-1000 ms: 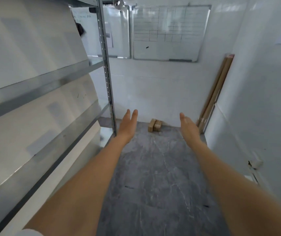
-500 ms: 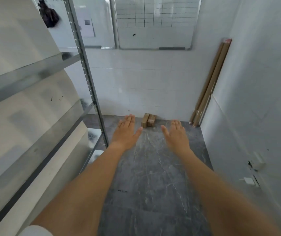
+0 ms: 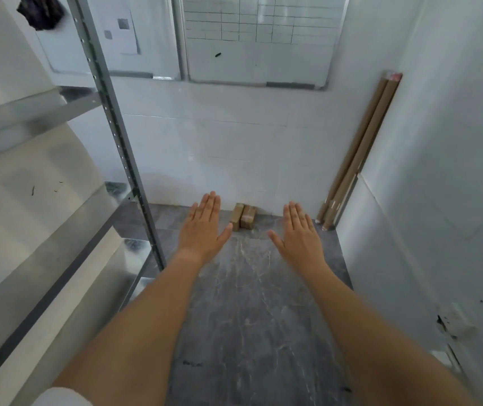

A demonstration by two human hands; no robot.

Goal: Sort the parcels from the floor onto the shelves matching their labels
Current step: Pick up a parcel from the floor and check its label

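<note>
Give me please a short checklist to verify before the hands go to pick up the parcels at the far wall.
1. Left hand empty and open: ok.
2. Right hand empty and open: ok.
3. Two brown parcels in view, side by side on the floor against the wall: ok.
4. Floor path to them free of obstacles: ok.
5. Hands at the parcels: not ok, they are held in the air short of them.
6. Parcel labels readable: cannot tell, too small.
</note>
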